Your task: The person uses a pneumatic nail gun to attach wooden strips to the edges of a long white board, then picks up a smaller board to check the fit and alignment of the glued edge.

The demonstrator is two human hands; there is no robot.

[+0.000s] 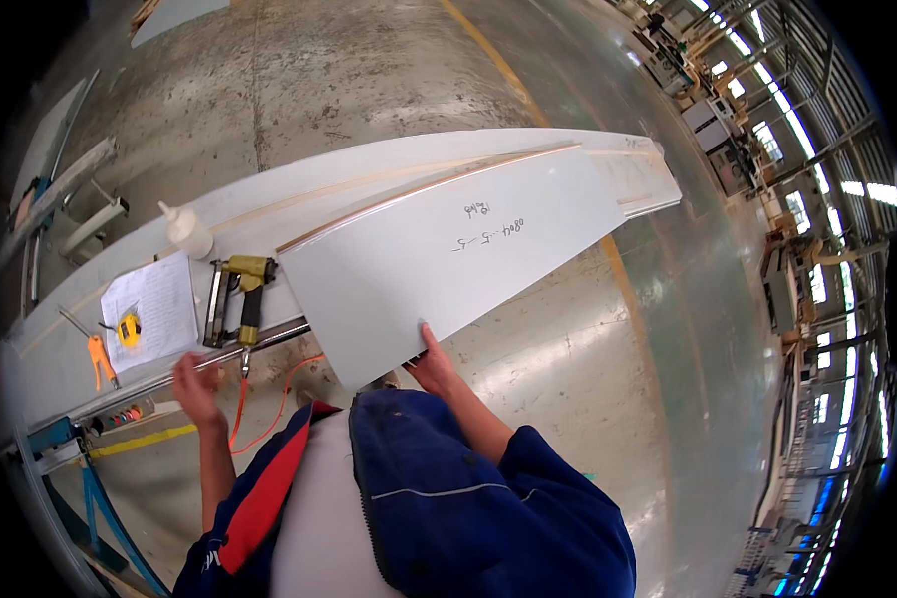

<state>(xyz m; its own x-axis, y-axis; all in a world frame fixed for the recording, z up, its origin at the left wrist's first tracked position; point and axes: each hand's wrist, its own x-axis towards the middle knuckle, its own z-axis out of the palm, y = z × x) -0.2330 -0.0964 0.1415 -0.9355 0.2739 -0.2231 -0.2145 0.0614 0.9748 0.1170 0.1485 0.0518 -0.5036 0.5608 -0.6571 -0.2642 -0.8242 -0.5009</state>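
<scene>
A large pale grey panel [369, 284] with handwriting on its face lies over the workbench, its near corner jutting past the bench edge toward my body. My right hand [432, 367] grips the panel's near edge, thumb on top and the other fingers underneath, mostly hidden. Empty and slightly blurred, my left hand [197, 387] hovers by the bench's front rail with its fingers apart. Just beyond it a green and black nail gun [241, 294] rests on the bench, joined to a red air hose [239, 414].
On the bench [259, 199] are a white squeeze bottle [185, 231], a written sheet [159, 299], a yellow tape measure [128, 330] and an orange-handled tool [99, 361]. A blue stand [92, 498] is at lower left. Machines line the far right.
</scene>
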